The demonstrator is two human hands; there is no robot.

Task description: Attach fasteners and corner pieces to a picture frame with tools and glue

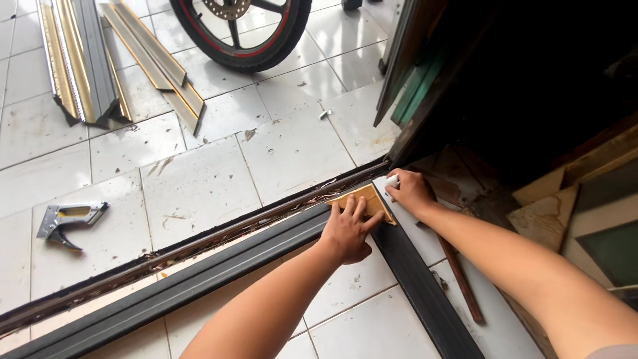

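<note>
Where the white tiled floor (199,179) fills most of the view, a motorcycle wheel (242,30) with a red rim stripe stands at the top edge, and two bundles of gilded moulding strips (83,63) lie to its left. Across the lower half, two dark frame rails (199,279) meet at a mitred corner, one running left along the door track, the other running down to the right. Over that corner lies a small triangular wooden piece (367,201), touching both rails. The left hand (347,229) rests flat on the piece and the corner, fingers spread apart and pressing down, not closed around anything. The right hand (411,191) sits just beside the corner on its far side, fingers curled together on a small white object (393,180) whose kind cannot be told. A metal staple gun (66,221) lies well apart on the tiles at the left.
</note>
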